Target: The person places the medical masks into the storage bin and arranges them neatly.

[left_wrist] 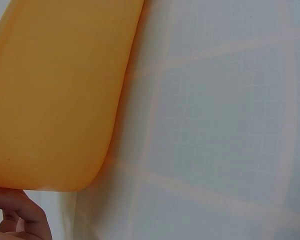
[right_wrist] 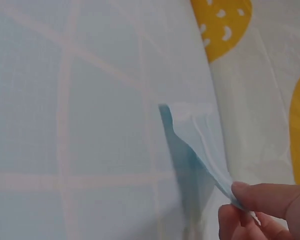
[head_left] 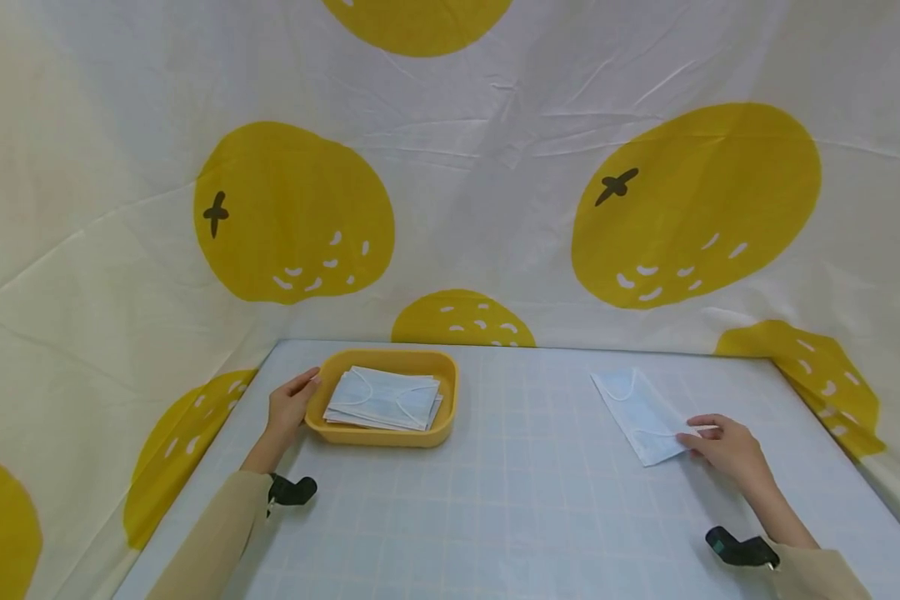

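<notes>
A yellow plastic tray (head_left: 381, 437) stands at the back left of the table, with several light-blue face masks (head_left: 388, 397) piled flat inside it. My left hand (head_left: 291, 405) grips the tray's left end; in the left wrist view the curled fingers (left_wrist: 27, 212) meet the lower edge of the tray wall (left_wrist: 55, 100). On the right, my right hand (head_left: 731, 450) pinches one corner of a single face mask (head_left: 637, 412) between thumb and fingers. The right wrist view shows this mask (right_wrist: 202, 142) slanting up from the table into the pinch, its held edge raised.
A pale checked cloth (head_left: 495, 500) covers the table. Behind and at both sides hangs a white curtain (head_left: 487, 225) with large yellow fruit prints, meeting the table's edges. Each wrist carries a small black device, one on the left (head_left: 292, 490) and one on the right (head_left: 741, 548).
</notes>
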A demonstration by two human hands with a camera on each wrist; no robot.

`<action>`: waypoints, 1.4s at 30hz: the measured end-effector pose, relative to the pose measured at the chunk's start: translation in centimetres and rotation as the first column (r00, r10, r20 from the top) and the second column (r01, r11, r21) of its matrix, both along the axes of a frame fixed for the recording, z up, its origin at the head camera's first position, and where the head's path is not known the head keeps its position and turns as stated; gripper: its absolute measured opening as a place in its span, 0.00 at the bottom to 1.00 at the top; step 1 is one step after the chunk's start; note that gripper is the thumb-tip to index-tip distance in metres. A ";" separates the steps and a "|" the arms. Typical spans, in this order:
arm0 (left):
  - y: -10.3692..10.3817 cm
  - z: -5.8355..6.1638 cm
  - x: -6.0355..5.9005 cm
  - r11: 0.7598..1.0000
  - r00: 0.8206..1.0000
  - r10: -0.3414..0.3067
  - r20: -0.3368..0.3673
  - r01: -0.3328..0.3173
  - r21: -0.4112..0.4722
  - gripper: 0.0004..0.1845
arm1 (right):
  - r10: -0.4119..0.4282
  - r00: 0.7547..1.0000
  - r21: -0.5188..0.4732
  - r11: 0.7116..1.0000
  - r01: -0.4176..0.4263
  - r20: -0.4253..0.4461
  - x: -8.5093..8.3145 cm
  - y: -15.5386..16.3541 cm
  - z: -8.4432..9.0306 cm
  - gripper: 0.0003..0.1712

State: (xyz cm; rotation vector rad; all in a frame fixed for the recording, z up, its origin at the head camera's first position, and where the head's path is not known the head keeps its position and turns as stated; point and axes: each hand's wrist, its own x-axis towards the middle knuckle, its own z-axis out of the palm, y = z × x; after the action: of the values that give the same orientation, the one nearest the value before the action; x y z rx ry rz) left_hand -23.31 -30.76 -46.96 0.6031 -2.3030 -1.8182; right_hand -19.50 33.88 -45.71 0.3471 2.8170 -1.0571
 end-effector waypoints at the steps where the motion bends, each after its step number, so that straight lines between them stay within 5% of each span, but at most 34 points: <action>1: 0.0 0.0 0.0 1.000 1.000 0.001 -0.002 -0.001 0.001 0.26 | -0.014 1.000 0.005 1.000 0.014 -0.020 0.0 0.1 -0.1 0.35; 9: 0.0 0.2 0.1 1.000 1.000 0.003 0.023 -0.003 0.008 0.27 | -0.172 0.972 0.011 0.984 0.176 -0.160 0.0 -0.2 -0.7 0.30; 17: 0.1 0.0 -0.2 1.000 1.000 -0.004 0.021 0.004 -0.002 0.26 | -0.206 0.918 -0.027 0.978 0.209 -0.338 0.0 -1.0 -0.5 0.25; 26: 0.0 -0.2 -0.1 1.000 1.000 0.002 0.021 -0.002 -0.017 0.25 | -0.289 0.871 -0.089 0.957 0.277 -0.396 -0.4 -2.4 0.3 0.24; 42: 0.1 0.0 0.4 1.000 1.000 -0.010 0.024 0.010 -0.009 0.26 | -0.295 0.728 -0.161 0.955 0.250 -0.619 -1.0 -4.0 0.9 0.18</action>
State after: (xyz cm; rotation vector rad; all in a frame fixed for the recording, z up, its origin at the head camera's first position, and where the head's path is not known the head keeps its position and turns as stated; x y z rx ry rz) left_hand -22.87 -30.65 -46.96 0.6168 -2.3325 -1.8131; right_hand -20.50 29.90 -44.78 0.4860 3.3831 -1.5920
